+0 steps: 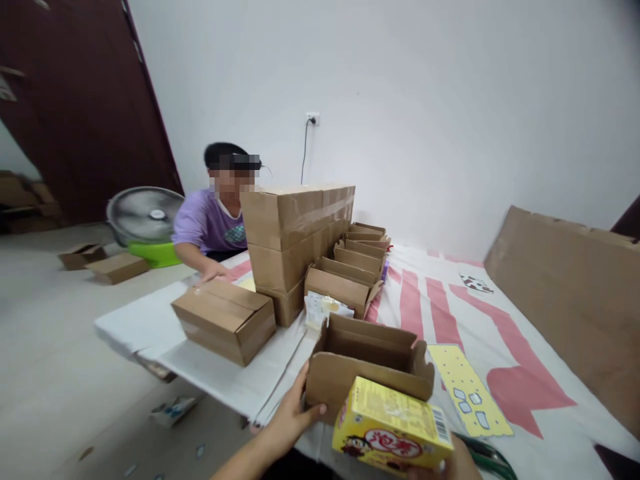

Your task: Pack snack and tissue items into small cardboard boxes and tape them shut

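Note:
My left hand (290, 417) grips the near left corner of an open brown cardboard box (370, 357) standing on the white and pink sheet (500, 347). My right hand (457, 463), mostly hidden at the bottom edge, holds a yellow printed packet box (393, 430) just in front of the open carton. Across the surface a person in a purple shirt (210, 223) rests a hand (217, 272) on a closed cardboard box (225, 320).
A stack of taped cartons (295, 233) and a row of open cartons (355, 267) stand behind. A white packet (325, 308) lies between them. A large flat cardboard sheet (570, 293) leans at right. A fan (145, 217), loose boxes (117, 267) and a dark door (80, 100) are at left.

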{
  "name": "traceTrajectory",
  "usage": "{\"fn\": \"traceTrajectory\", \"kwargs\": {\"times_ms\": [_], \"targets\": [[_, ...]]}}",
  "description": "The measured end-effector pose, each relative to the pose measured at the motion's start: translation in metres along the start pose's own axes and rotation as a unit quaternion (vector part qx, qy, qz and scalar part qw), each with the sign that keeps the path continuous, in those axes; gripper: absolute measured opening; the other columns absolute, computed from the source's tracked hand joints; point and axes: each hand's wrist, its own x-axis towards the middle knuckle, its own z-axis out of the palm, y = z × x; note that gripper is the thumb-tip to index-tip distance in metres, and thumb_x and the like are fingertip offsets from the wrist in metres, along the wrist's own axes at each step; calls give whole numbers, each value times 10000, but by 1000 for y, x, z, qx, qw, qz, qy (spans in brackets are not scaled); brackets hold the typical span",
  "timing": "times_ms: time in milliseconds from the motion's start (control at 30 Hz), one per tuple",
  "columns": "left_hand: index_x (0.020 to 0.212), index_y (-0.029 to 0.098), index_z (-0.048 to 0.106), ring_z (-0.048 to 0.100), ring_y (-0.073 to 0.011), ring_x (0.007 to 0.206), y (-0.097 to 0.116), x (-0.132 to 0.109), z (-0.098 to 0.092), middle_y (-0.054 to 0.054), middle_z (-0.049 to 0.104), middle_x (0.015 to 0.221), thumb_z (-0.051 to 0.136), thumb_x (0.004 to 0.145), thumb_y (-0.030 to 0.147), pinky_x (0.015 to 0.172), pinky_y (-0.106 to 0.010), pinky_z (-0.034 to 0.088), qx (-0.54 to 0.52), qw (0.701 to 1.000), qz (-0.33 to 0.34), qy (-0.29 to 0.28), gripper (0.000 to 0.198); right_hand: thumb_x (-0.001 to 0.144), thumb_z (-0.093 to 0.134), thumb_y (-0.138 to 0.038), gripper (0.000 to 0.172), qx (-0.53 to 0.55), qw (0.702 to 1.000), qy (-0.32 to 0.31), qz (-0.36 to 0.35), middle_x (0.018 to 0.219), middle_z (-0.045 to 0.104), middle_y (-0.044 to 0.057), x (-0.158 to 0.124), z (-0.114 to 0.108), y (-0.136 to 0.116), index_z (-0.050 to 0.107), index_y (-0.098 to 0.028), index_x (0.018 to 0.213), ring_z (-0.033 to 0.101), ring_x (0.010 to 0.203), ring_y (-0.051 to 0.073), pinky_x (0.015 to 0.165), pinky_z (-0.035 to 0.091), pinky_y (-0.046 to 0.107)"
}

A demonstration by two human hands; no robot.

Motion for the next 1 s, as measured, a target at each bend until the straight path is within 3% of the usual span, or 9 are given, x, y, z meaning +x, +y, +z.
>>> {"fn": "traceTrajectory", "kwargs": {"times_ms": [200, 300, 467, 533, 633, 767, 1000], "targets": [[1428, 218, 315, 330, -350, 1381, -9, 9, -36, -135, 421, 1460, 660, 688, 625, 1153, -490, 259, -4, 994, -3, 109, 912, 639, 728, -492, 604, 41, 999, 25, -20, 1128, 705, 91, 37, 48, -8, 574, -250, 1171, 651, 1029, 335, 858, 530, 438], [1416, 224, 315, 351, -353, 1366, -7, 13, -49, -133, 413, 1458, 640, 688, 650, 1140, -487, 284, 38, 980, 18, 195, 904, 621, 731, -382, 538, 11, 999, 27, 23, 1001, 729, 58, 53, 71, -13, 561, -245, 1113, 680, 884, 298, 739, 541, 385], [1450, 269, 217, 318, -323, 1382, 0, -3, -40, -110, 299, 1508, 437, 887, 527, 1143, -521, 270, 137, 932, 56, 332, 657, 634, 682, -233, 407, -41, 997, 40, 52, 876, 692, 22, 74, 105, -6, 502, -233, 1000, 653, 724, 216, 661, 508, 314], [1470, 307, 166, 224, -316, 1427, -2, -14, -30, -76, 212, 1554, 425, 900, 493, 1167, -531, 204, 183, 922, 105, 326, 654, 638, 671, -225, 398, -44, 996, 59, 43, 888, 673, 26, 78, 117, 2, 487, -232, 990, 637, 715, 205, 652, 501, 306], [1494, 292, 85, 140, -355, 1447, -13, -20, -18, -102, 78, 1593, 593, 809, 487, 1154, -571, 195, 265, 907, 158, 286, 875, 630, 648, -198, 420, -36, 997, 75, 0, 880, 643, 35, 79, 129, 17, 498, -212, 1023, 617, 729, 196, 659, 497, 296], [1499, 280, 13, 182, -372, 1434, -29, -8, -22, -162, 66, 1586, 681, 760, 381, 1105, -587, 292, 337, 886, 149, 283, 1001, 630, 600, -166, 486, -26, 994, 79, -71, 877, 610, 47, 76, 136, 37, 511, -184, 1108, 600, 749, 193, 663, 497, 287], [1476, 226, 136, 184, -385, 1431, -35, 18, -36, -193, 133, 1562, 688, 732, 368, 1101, -590, 295, 355, 882, 131, 281, 937, 613, 570, -126, 516, -16, 992, 103, -74, 852, 589, 19, 77, 142, 53, 517, -223, 1118, 594, 708, 178, 632, 495, 272]]}}
